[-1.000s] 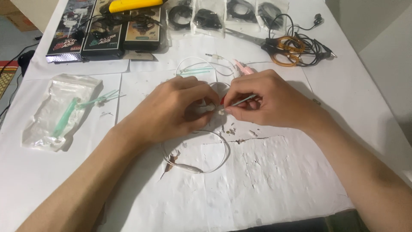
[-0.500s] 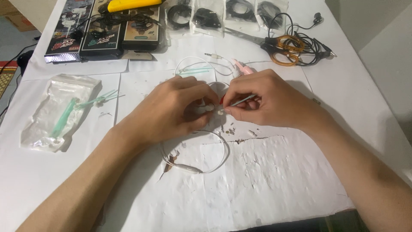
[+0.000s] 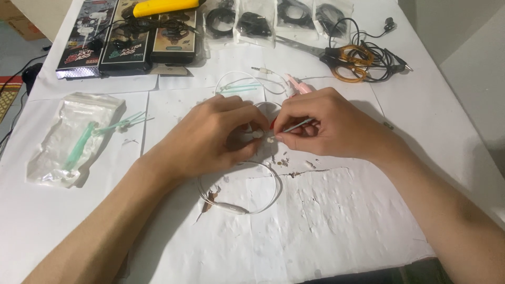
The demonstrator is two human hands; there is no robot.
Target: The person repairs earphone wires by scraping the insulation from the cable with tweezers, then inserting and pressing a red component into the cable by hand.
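Nothing moved | hands pinch earbud | scissors behind

Taking the scissors with the amber handles as the landmark: well to their left, at the far edge of the bench, three flat dark retail boxes lie side by side, printed in black, white and green. Just left of the scissors, a row of small clear plastic pouches holds coiled black cables. Far to the lower left lies a crumpled clear zip bag with pale green sticks inside.
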